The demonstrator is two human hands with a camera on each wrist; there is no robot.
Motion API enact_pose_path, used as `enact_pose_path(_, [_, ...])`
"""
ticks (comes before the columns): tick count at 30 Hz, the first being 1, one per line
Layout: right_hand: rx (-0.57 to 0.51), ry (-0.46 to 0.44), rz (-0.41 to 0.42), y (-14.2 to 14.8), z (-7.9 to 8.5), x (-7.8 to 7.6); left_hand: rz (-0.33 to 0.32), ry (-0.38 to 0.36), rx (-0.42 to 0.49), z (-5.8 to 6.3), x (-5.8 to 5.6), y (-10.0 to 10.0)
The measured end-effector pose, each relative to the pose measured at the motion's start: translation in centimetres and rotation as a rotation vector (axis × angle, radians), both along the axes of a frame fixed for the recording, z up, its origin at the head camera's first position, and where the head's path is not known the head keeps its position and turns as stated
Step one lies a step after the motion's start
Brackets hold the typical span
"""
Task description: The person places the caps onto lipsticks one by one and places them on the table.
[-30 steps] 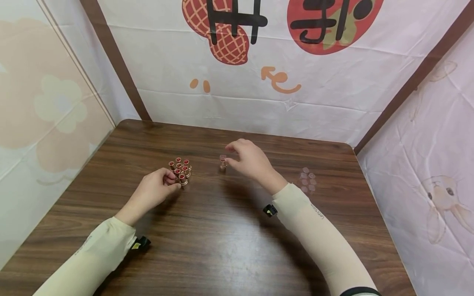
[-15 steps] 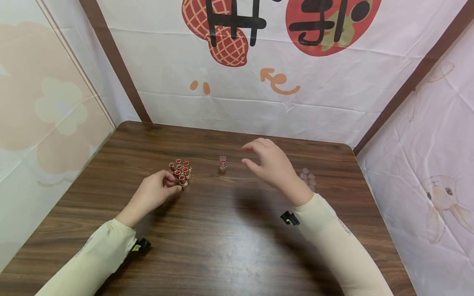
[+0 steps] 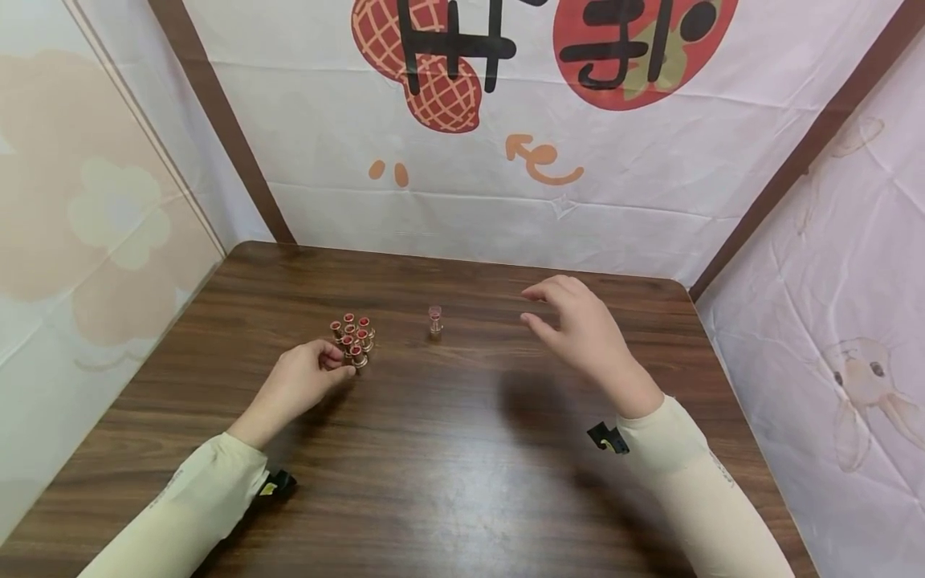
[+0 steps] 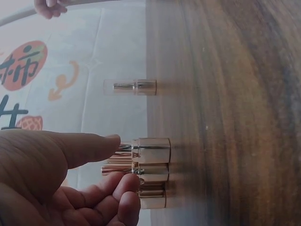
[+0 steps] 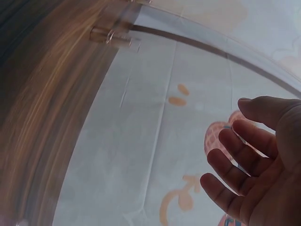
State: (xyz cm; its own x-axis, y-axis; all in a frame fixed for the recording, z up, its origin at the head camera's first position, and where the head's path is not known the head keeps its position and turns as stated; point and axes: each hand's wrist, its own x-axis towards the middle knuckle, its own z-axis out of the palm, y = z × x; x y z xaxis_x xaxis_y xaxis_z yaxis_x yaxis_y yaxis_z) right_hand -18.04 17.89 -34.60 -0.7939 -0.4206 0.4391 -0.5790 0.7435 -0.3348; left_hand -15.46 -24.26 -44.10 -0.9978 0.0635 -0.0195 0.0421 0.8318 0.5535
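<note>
Several gold lipsticks [image 3: 364,323] with red tops stand upright in a tight cluster left of the table's middle. My left hand [image 3: 307,377] is at their near left side, thumb and loosely bent fingers close to the front lipstick [image 4: 153,149]. In the left wrist view a gap shows between thumb and fingers, with lipsticks seen through it. A lone lipstick [image 3: 435,323] stands apart to the right, a clear cap [image 3: 434,310] over its top. My right hand [image 3: 585,333] is raised above the table on the right, fingers apart, nothing in them.
The dark wood table [image 3: 433,449] meets a printed white cloth wall [image 3: 470,217] at its far edge. Cloth walls also rise on the left [image 3: 144,321] and right [image 3: 817,281]. A black wrist strap [image 3: 609,439] sits at my right sleeve.
My right hand has moved right, away from the lone lipstick, which keeps its place. The small clear caps at the right are now hidden behind my right arm. My left hand stays put.
</note>
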Motion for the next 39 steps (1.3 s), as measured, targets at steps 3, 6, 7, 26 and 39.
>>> enact_pose_path(3, [-0.005, -0.011, -0.028, 1.3, -0.2, 0.3, 0.004, -0.019, 0.003, -0.3, 0.0, 0.1])
enact_pose_path(6, [-0.001, -0.027, -0.062, 2.6, -0.4, 0.5, -0.001, -0.028, 0.013, -0.5, -0.1, 0.1])
enact_pose_path(7, [0.004, -0.032, -0.073, 3.0, -0.5, 0.5, -0.001, -0.030, 0.015, -0.5, -0.1, 0.1])
enact_pose_path(26, [0.045, -0.106, -0.185, 8.3, -2.6, 1.1, 0.032, 0.026, 0.011, -1.9, -0.4, 0.3])
enact_pose_path(39, [0.091, -0.217, -0.191, 8.9, -3.8, 1.3, 0.087, -0.028, -0.039, -2.1, -0.9, 0.6])
